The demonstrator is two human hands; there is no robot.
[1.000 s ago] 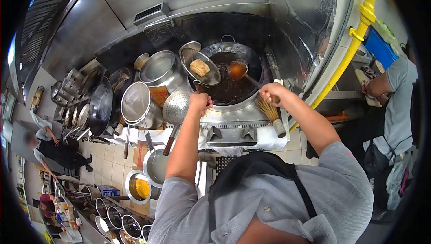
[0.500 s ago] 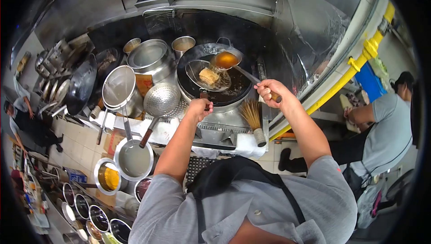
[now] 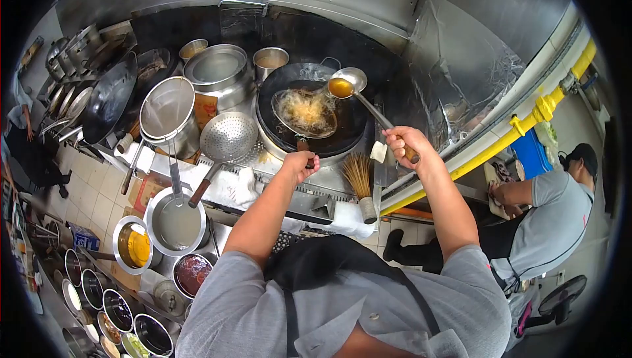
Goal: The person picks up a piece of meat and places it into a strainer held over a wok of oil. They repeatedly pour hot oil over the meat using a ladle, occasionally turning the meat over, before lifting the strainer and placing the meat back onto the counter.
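Observation:
My left hand [image 3: 300, 164] grips the handle of a wire strainer [image 3: 305, 112] that sits low in the black wok [image 3: 313, 118]. A piece of battered food in the strainer froths in the dark oil. My right hand [image 3: 403, 145] holds the long handle of a steel ladle [image 3: 347, 84]. The ladle's bowl is raised over the wok's far rim and carries orange-brown oil.
A bamboo brush [image 3: 361, 183] stands at the stove's front edge. Left of the wok are a perforated skimmer [image 3: 226, 138], a mesh sieve [image 3: 167, 108] and steel pots [image 3: 216, 71]. Sauce bowls [image 3: 135, 247] line the lower left. A person in a grey shirt [image 3: 548, 213] works at the right.
The strainer with the food has dropped from above the wok into the oil, which now froths. The ladle scooped oil and lifted toward the wok's far rim. The view shifted.

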